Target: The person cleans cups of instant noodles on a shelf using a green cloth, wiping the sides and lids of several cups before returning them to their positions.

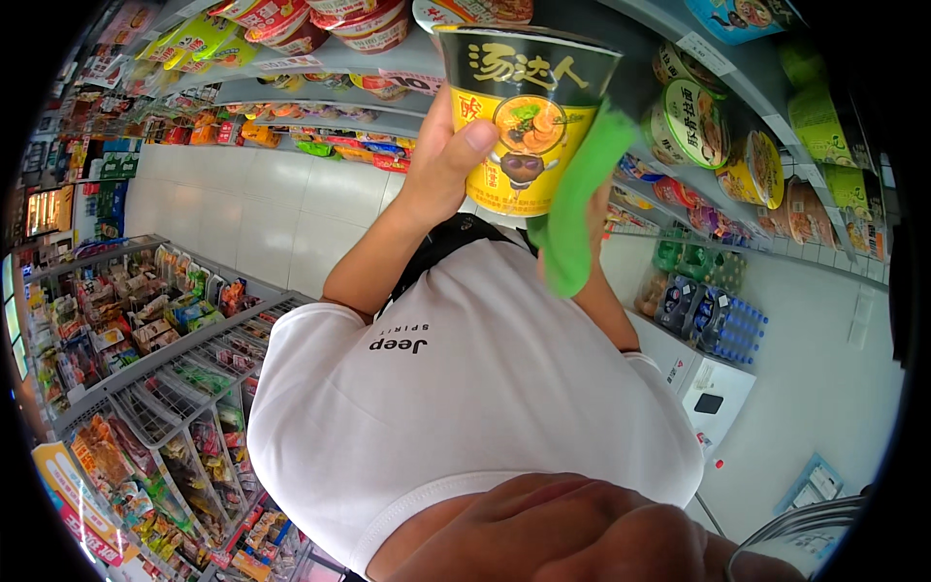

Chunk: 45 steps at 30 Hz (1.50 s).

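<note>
My left hand (444, 155) grips a tall yellow-and-black instant noodle cup (525, 155), its thumb lying across the printed front. The cup is held up before the shelf, close to upright, with a picture of a noodle bowl facing me. A bright green cloth (579, 209), smeared by motion, lies along the cup's right side. Behind the cloth, my right hand (599, 206) is mostly hidden; it holds the cloth against the cup, and its fingers hardly show.
Shelves (776, 126) curve around the front, bearing green-and-white noodle tubs (690, 124) and red noodle bowls (364, 27). At left stand wire racks (160, 398) of packaged snacks. Shrink-wrapped bottles (737, 330) and a white box (713, 398) sit at right. Pale floor tiles (233, 199) show between.
</note>
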Available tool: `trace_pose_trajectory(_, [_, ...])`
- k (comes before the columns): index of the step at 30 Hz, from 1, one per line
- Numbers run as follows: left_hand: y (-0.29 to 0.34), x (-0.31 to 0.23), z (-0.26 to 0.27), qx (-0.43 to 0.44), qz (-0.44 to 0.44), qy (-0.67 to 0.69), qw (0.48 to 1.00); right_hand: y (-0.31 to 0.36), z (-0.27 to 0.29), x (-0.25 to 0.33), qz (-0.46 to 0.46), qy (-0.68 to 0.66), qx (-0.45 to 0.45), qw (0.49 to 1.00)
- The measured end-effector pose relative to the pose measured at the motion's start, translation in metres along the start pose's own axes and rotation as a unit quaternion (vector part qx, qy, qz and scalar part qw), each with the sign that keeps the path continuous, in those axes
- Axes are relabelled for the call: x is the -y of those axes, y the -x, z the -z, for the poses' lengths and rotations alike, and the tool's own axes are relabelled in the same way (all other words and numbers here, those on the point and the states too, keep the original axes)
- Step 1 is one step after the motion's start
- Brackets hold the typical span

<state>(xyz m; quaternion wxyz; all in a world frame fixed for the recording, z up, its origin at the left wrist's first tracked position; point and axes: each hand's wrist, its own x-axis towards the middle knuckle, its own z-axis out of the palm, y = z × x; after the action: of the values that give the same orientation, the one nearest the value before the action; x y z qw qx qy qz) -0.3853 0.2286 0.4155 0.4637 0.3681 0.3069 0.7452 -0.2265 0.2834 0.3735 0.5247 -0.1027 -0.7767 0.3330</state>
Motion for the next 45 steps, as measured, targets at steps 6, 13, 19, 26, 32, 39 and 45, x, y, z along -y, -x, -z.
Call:
trace_pose_trajectory(6, [0.008, 0.008, -0.002, 0.010, 0.028, -0.060, 0.998, -0.009, 0.009, -0.008, 0.067, 0.068, 0.008, 0.995])
trace_pose_trajectory(13, [0.016, 0.012, 0.004, -0.103, -0.044, -0.020, 0.993, -0.010, -0.007, -0.013, 0.095, -0.038, -0.003, 0.995])
trace_pose_trajectory(19, [0.017, 0.028, 0.017, -0.065, -0.010, -0.023, 0.998, -0.012, 0.004, -0.005, 0.159, -0.020, -0.010, 0.987])
trace_pose_trajectory(26, [0.026, 0.037, 0.018, -0.051, -0.024, -0.100, 0.993, -0.009, 0.007, 0.003, 0.137, -0.074, -0.063, 0.986])
trace_pose_trajectory(32, [0.020, 0.043, -0.004, -0.163, 0.053, -0.027, 0.985, -0.009, 0.021, 0.008, 0.166, 0.024, -0.058, 0.984])
trace_pose_trajectory(39, [-0.010, 0.060, 0.042, 0.140, 0.053, 0.052, 0.987, -0.006, 0.014, 0.005, 0.098, -0.094, -0.156, 0.978])
trace_pose_trajectory(45, [-0.009, 0.062, 0.033, 0.155, 0.078, 0.024, 0.985, -0.009, -0.001, 0.037, -0.277, -0.576, -0.280, 0.716])
